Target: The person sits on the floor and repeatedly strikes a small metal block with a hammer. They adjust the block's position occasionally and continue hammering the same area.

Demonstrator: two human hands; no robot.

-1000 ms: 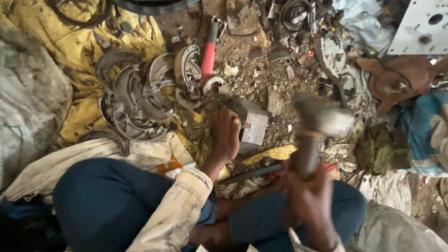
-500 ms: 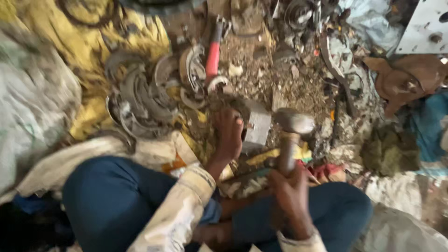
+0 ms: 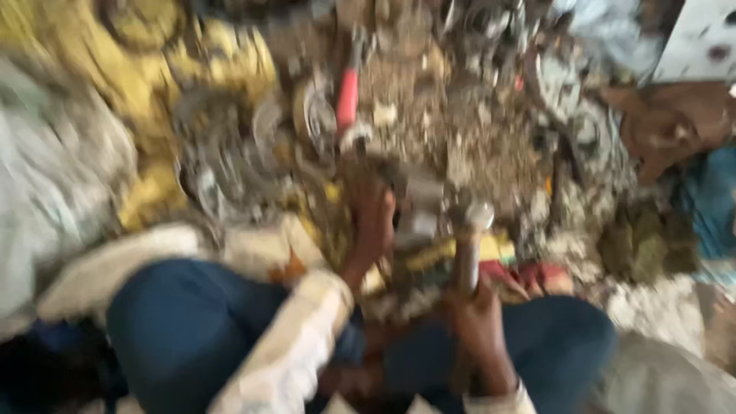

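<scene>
The view is blurred by motion. My right hand (image 3: 479, 322) grips the handle of a hammer (image 3: 471, 238) whose metal head is down near a grey metal block (image 3: 418, 203) on the ground. My left hand (image 3: 372, 226) rests on the left side of that block, holding it in place; a pale sleeve covers the forearm. My knees in dark blue trousers (image 3: 199, 330) frame the bottom of the view.
Curved metal rings and scrap parts (image 3: 230, 153) lie on a yellow cloth (image 3: 153, 69) at the upper left. A red-handled tool (image 3: 347, 100) lies above the block. Rubble and scrap cover the ground; grey sacks (image 3: 46, 176) sit at the left.
The hammer has come down from a raised position at the right to the metal block. My left hand stayed on the block. The view has blurred and shifted slightly.
</scene>
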